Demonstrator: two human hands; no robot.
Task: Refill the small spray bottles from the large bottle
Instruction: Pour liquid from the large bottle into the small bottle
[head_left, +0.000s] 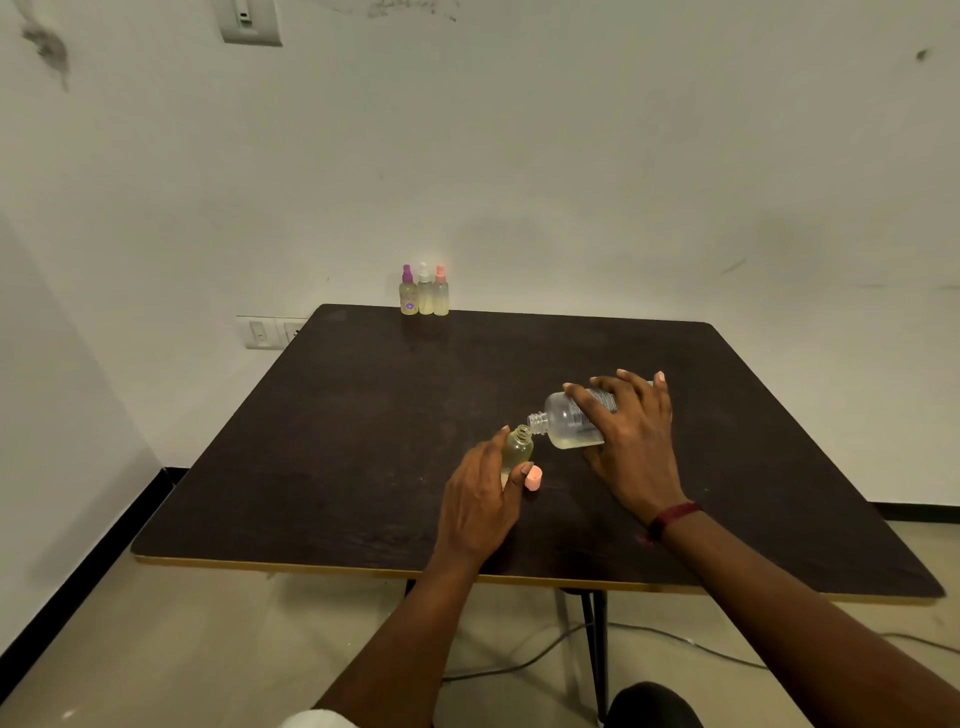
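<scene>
Right hand (631, 441) is wrapped round the big bottle (566, 421), tipped over, neck just past the left hand's (480, 499) fingertips. Those fingers clutch the open small bottle (517, 449), pink cap (534, 478) right by the thumb.

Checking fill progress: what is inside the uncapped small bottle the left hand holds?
Pale yellow liquid shows in the small bottle; the left hand covers its lower part.

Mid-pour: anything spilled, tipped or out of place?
Nothing stands out: no spill on the table. The large bottle is tilted in the right hand, neck at the open small bottle the left hand holds. The pink cap lies beside it; three capped bottles stand upright at the far edge.
</scene>
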